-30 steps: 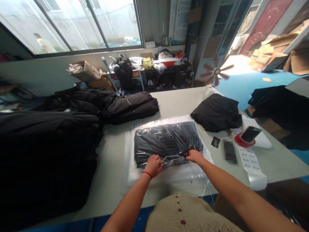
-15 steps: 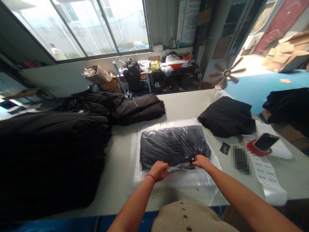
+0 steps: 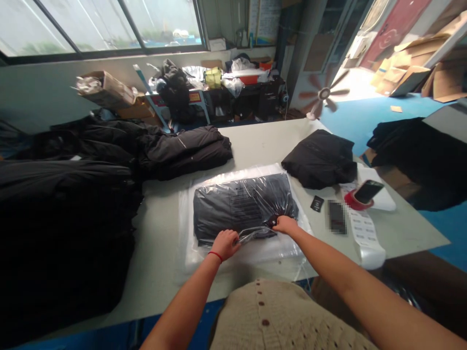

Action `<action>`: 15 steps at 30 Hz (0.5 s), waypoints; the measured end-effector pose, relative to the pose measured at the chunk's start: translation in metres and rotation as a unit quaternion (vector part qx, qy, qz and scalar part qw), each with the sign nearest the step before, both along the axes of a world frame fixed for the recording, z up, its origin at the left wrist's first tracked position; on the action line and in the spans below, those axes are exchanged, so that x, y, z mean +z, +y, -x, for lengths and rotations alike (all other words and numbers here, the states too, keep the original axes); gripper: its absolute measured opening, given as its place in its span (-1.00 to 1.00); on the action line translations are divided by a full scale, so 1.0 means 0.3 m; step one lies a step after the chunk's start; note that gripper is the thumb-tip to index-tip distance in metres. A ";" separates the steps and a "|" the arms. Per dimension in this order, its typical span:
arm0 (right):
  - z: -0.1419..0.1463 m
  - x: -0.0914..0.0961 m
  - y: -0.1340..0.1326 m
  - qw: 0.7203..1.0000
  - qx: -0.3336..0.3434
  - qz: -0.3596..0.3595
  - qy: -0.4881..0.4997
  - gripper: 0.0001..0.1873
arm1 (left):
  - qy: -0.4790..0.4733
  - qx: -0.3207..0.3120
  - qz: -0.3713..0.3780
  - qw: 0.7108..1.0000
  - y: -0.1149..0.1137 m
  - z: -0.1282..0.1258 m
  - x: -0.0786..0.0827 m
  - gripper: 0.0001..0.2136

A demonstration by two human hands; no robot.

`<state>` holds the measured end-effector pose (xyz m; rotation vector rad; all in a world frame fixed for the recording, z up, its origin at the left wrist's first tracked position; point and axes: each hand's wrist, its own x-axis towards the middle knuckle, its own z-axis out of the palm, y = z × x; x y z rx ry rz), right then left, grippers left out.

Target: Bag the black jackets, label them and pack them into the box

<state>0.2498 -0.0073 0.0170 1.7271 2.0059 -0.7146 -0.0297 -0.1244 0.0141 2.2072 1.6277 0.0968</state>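
Observation:
A folded black garment [image 3: 215, 206] lies inside a clear plastic bag [image 3: 245, 181], with its open edge toward me. My left hand [image 3: 226, 243], wearing a red wrist cord, is closed on the near edge of that bag. At the bag's right front, my right hand [image 3: 286, 224] pinches a bunched dark bit of the garment. Creases in the film fan out from there; whether film is also in that grip I cannot tell. Underneath lies a stack of flat clear bags [image 3: 186, 253].
Large black garment piles [image 3: 65, 233] cover the table's left side. Another folded black garment [image 3: 321, 158] sits at right, near a small black card [image 3: 317, 203], a pixelated dark object [image 3: 337, 217], a phone [image 3: 369, 191] on red tape [image 3: 353, 200], and a label strip [image 3: 363, 228]. A fan [image 3: 324, 94] stands behind.
The camera view has shifted, so the scene sits further left and higher. My left hand now stretches the bag's near edge slightly; my right hand keeps its pinch.

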 end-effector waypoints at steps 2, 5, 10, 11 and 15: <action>-0.001 -0.002 0.001 1.000 -0.002 0.001 -0.001 -0.62 | 0.014 -0.013 -0.008 1.000 -0.011 -0.001 0.001 -0.88; -0.003 -0.008 0.002 1.000 -0.002 0.002 0.003 -0.62 | 0.038 -0.018 -0.017 0.999 -0.030 0.003 0.002 -0.87; -0.005 -0.014 0.003 1.000 -0.002 0.002 -0.001 -0.59 | 0.051 -0.008 -0.041 0.998 -0.065 0.032 -0.001 -0.90; -0.005 -0.015 0.003 1.000 -0.002 0.001 -0.001 -0.59 | 0.041 -0.015 -0.050 0.998 -0.073 0.041 -0.003 -0.88; -0.006 -0.014 0.004 1.000 -0.001 0.007 -0.002 -0.60 | -0.023 -0.070 -0.073 0.995 -0.100 0.067 -0.007 -0.81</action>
